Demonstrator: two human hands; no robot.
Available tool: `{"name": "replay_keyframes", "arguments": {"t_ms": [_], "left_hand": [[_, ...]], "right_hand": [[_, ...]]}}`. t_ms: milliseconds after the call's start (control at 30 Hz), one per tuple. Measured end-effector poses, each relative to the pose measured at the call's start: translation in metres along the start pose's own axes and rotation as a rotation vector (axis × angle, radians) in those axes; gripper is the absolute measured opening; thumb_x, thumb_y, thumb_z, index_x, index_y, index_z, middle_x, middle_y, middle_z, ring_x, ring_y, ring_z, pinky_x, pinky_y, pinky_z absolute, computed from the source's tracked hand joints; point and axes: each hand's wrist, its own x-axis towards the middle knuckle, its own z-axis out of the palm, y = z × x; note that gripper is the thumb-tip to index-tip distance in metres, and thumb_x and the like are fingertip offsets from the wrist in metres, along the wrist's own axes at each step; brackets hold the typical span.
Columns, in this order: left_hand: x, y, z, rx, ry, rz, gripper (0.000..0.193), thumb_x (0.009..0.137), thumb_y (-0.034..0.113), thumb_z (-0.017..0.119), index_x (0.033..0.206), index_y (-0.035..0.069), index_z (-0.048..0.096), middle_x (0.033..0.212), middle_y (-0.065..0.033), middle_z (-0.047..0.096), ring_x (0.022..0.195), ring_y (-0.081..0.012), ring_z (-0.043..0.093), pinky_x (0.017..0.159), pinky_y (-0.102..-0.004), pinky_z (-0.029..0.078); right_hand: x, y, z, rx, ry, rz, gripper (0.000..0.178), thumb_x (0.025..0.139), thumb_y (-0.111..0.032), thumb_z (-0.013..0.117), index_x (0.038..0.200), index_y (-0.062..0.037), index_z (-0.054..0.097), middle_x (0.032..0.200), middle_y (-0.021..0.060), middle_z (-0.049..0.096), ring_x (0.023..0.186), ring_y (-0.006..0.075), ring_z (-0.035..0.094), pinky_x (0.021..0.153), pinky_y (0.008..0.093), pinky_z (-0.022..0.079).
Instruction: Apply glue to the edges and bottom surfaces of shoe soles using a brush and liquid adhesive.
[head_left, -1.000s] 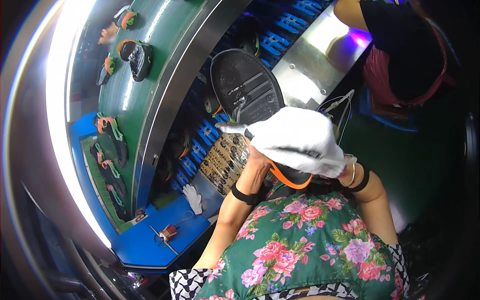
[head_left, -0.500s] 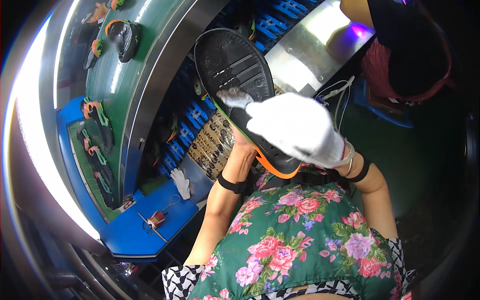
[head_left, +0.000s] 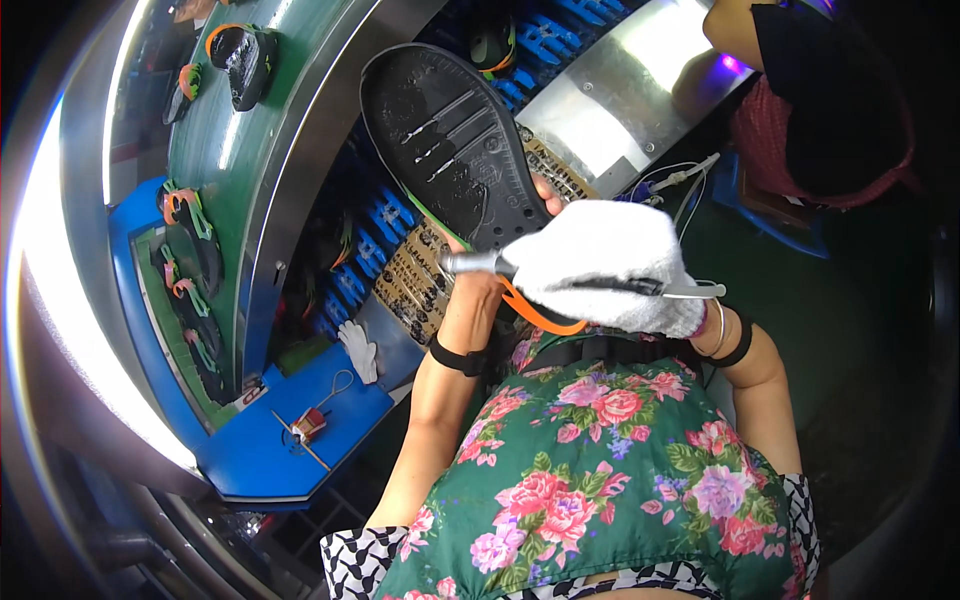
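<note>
A black shoe sole (head_left: 440, 135) with an orange and green edge is tilted up in front of me, its toe end pointing away. Wet, glossy patches lie on its ribbed surface. My left hand (head_left: 472, 275) is wrapped around it from beneath; fingertips show at the sole's right edge and the palm is hidden. In a white knitted glove, my right hand (head_left: 600, 260) grips a brush (head_left: 468, 262), whose thin handle sticks out past the wrist. The brush's tip is over the sole's left edge near the heel part; whether it touches is unclear.
To the left runs a green conveyor belt (head_left: 220, 110) with several shoe parts. Below it a blue shelf (head_left: 250, 465) holds a small red-and-white item (head_left: 308, 425) and a white glove (head_left: 358, 350). Blue racks (head_left: 385, 235) and patterned cardboard (head_left: 415, 285) lie behind the sole. Another person's arm (head_left: 730, 25) is at upper right.
The brush has come down from the middle of the sole toward its lower left edge, turning in my gloved hand. The sole has shifted slightly up and left.
</note>
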Motion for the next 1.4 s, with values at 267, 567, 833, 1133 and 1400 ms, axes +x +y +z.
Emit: {"name": "replay_keyframes", "arguments": {"t_ms": [267,567,833,1133,1400], "left_hand": [[0.006,0.009,0.010,-0.063,0.093,0.049,0.113,0.075,0.096,0.048,0.128,-0.002,0.055,0.113,-0.0185,0.063,0.108,-0.0345,0.064,0.100,-0.0517,0.052],[0.007,0.024,0.004,-0.025,0.050,0.165,0.095,0.087,0.082,0.050,0.128,-0.003,0.056,0.111,-0.0185,0.062,0.110,-0.0360,0.063,0.101,-0.0524,0.052],[0.002,0.042,-0.002,0.023,-0.010,0.173,0.084,0.092,0.073,0.055,0.124,-0.005,0.057,0.116,-0.0218,0.066,0.119,-0.0401,0.062,0.103,-0.0504,0.054],[-0.003,0.044,0.001,0.049,-0.015,0.296,0.082,0.094,0.071,0.056,0.125,-0.005,0.054,0.112,-0.0192,0.065,0.116,-0.0358,0.061,0.110,-0.0502,0.047],[-0.005,0.050,-0.003,0.138,-0.037,0.279,0.082,0.095,0.070,0.054,0.123,-0.006,0.055,0.111,-0.0187,0.064,0.116,-0.0340,0.061,0.109,-0.0496,0.047]], "right_hand": [[-0.011,-0.003,0.017,-0.127,-0.014,0.010,0.028,0.079,-0.002,0.082,0.107,-0.0053,0.078,0.108,0.0112,0.078,0.092,0.0269,0.075,0.078,0.0349,0.059],[0.002,-0.011,0.014,-0.033,-0.002,0.121,0.024,0.079,0.000,0.082,0.103,-0.0016,0.078,0.101,0.0137,0.077,0.086,0.0249,0.074,0.075,0.0356,0.059],[-0.008,-0.006,0.028,-0.073,-0.032,0.077,0.027,0.082,-0.005,0.083,0.108,-0.0053,0.078,0.104,0.0096,0.077,0.087,0.0269,0.074,0.078,0.0374,0.060],[-0.011,-0.011,0.029,-0.127,-0.049,0.078,0.030,0.081,-0.003,0.081,0.110,-0.0006,0.076,0.106,0.0121,0.077,0.091,0.0282,0.073,0.078,0.0372,0.059],[-0.014,-0.012,0.028,-0.087,0.033,0.145,0.028,0.079,0.000,0.082,0.106,-0.0008,0.076,0.101,0.0137,0.077,0.086,0.0275,0.074,0.076,0.0361,0.060]]}}
